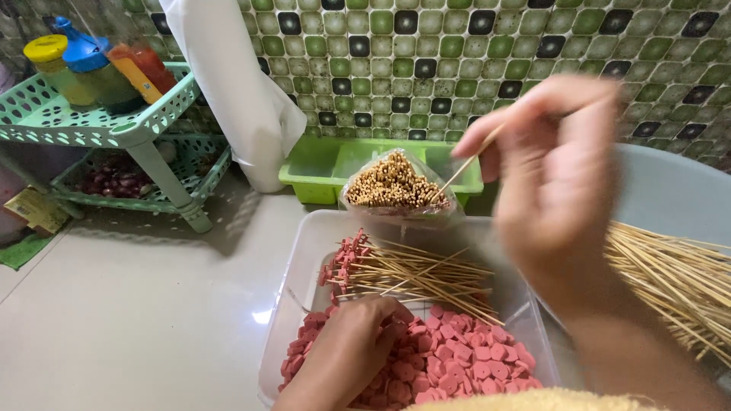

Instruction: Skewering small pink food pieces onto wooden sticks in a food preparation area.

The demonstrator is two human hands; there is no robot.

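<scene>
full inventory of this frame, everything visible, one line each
sausage slices: many, pink, clear tub front
clear tub: one, on floor
loaded skewers: a pile, wooden, tub's rear
skewer bundle: one, in plastic bag, behind tub
loose skewers: many, right
green tray: one, by wall
green rack: one, two shelves, left, holds bottles
left hand: in slices
right hand: raised, pinching one skewer

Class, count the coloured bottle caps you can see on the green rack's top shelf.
2: a yellow cap at the far left and a blue cap right beside it; others may be hidden behind.
</scene>
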